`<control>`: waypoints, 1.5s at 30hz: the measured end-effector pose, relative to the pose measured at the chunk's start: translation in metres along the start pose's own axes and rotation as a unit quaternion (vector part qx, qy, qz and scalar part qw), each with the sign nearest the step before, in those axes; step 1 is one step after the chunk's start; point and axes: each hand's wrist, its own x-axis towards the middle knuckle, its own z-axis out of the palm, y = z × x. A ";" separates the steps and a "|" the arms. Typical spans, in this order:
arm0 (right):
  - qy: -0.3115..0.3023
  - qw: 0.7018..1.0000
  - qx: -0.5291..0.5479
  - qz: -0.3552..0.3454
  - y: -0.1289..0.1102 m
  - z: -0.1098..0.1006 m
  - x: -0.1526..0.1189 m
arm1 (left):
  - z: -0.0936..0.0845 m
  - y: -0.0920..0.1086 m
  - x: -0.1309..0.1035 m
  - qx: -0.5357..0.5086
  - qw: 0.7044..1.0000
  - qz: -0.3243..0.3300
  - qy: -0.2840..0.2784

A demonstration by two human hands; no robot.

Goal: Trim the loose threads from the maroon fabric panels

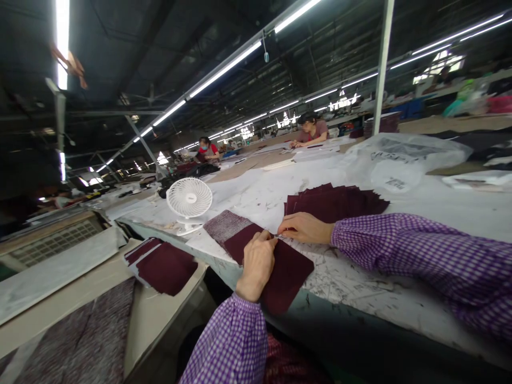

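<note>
A long, dark red cloth piece [290, 272] lies flat on the white table [256, 189], right under the person's fingers. Its long way runs on a slant, from the far left, near the small white fan [189, 198], down to the near right, where its end pokes out past the table's edge. At the far left there is a speckled part [228, 226] (it may be another piece, I cannot tell). The left hand [256, 261] is the nearer one, because it sits on top of the cloth, around the middle, and comes at it from the person's side. Its fingers are bent and close together, with the tips down by the cloth's far long side. I cannot tell if they pinch it or just press on it. The right hand [306, 228] comes in from the right and rests at that same far side, so the cloth lies to the left of its fingers and a bit toward the person. Its thumb and finger tips are almost together, close to the left hand's tips. Something tiny and pale may be there, but it is too small to tell. Just behind the right hand is a fanned-out pile of dark red pieces [334, 201].
</note>
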 end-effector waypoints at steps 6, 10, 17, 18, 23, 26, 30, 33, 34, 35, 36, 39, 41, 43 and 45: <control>0.024 0.996 0.055 -0.070 -0.010 -0.002 0.001 | -0.003 0.002 0.002 0.025 0.999 0.005 -0.020; 0.012 0.996 0.027 -0.079 -0.018 0.003 0.000 | -0.001 0.002 0.002 0.025 1.000 -0.004 -0.014; -0.043 0.997 -0.036 -0.052 -0.023 0.005 -0.004 | -0.007 -0.005 -0.001 -0.052 0.998 -0.038 -0.019; -0.045 0.997 -0.036 -0.059 -0.023 0.005 -0.004 | -0.009 -0.008 -0.004 -0.066 0.997 -0.040 -0.017; -0.042 0.995 -0.010 -0.090 -0.020 0.002 -0.002 | -0.015 -0.027 -0.030 -0.128 0.990 -0.059 0.029; -0.047 0.995 0.003 -0.091 -0.019 0.001 -0.001 | -0.015 -0.034 -0.042 -0.147 0.987 -0.048 0.049; -0.063 0.994 0.006 -0.088 -0.020 0.001 0.000 | -0.015 -0.034 -0.047 -0.139 0.988 -0.025 0.060; -0.086 0.993 -0.007 -0.086 -0.021 0.000 0.000 | -0.015 -0.033 -0.049 -0.118 0.991 -0.016 0.066; -0.098 0.991 -0.021 -0.085 -0.022 0.000 0.001 | -0.015 -0.033 -0.049 -0.110 0.992 -0.013 0.066; -0.109 0.989 -0.042 -0.085 -0.023 -0.001 0.001 | -0.016 -0.033 -0.049 -0.104 0.992 -0.009 0.066; -0.120 0.987 -0.068 -0.087 -0.026 -0.001 0.002 | -0.016 -0.034 -0.049 -0.099 0.993 -0.005 0.065; -0.148 0.972 -0.152 -0.103 -0.037 -0.003 0.007 | -0.019 -0.034 -0.050 -0.079 0.995 0.010 0.061; -0.166 0.960 -0.191 -0.119 -0.046 -0.005 0.012 | -0.022 -0.033 -0.051 -0.050 0.997 0.031 0.053; -0.184 0.951 -0.213 -0.130 -0.053 -0.007 0.018 | -0.024 -0.034 -0.052 -0.029 0.997 0.050 0.048; -0.197 0.945 -0.224 -0.133 -0.057 -0.008 0.022 | -0.024 -0.037 -0.056 -0.041 0.997 0.038 0.060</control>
